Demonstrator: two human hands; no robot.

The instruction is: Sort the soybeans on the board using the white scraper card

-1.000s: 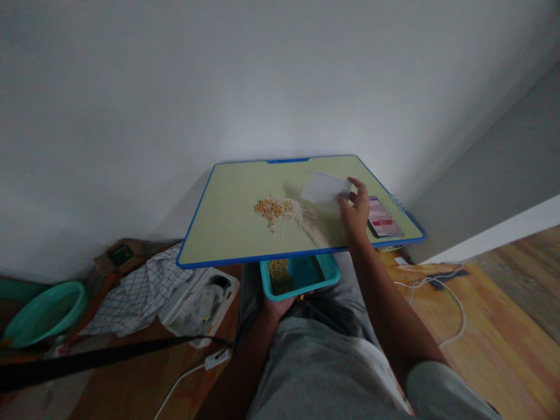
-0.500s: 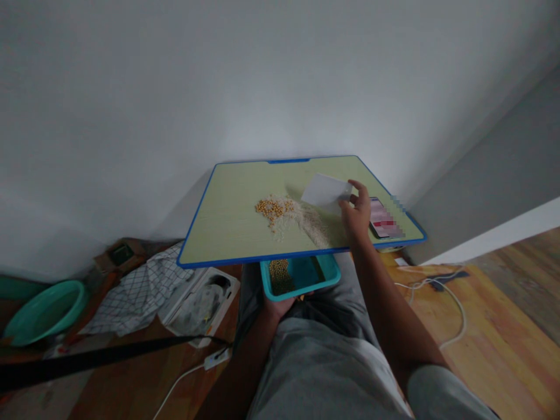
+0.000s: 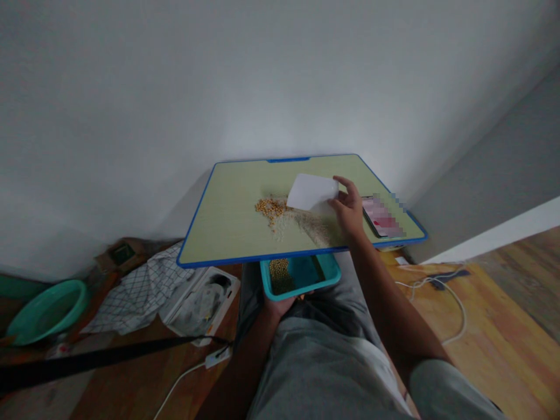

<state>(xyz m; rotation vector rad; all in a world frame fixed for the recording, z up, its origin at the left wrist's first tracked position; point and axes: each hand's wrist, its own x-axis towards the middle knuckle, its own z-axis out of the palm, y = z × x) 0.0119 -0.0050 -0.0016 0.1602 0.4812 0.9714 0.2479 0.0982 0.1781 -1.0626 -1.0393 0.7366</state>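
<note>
Holding beans (image 3: 279,269), the tray (image 3: 304,272) rests on the left hand (image 3: 281,306).

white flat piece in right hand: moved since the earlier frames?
Yes: the white flat piece has shifted left over the board, closer to the yellow beans; the right hand shifted left with it.

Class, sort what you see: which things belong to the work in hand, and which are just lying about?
Seemingly in the work:
white sheet, in the right hand
yellow beans and pale grains
board beneath them
turquoise tray, left hand under it

Seemingly lying about:
phone
checked cloth
green basin
power strip
</note>
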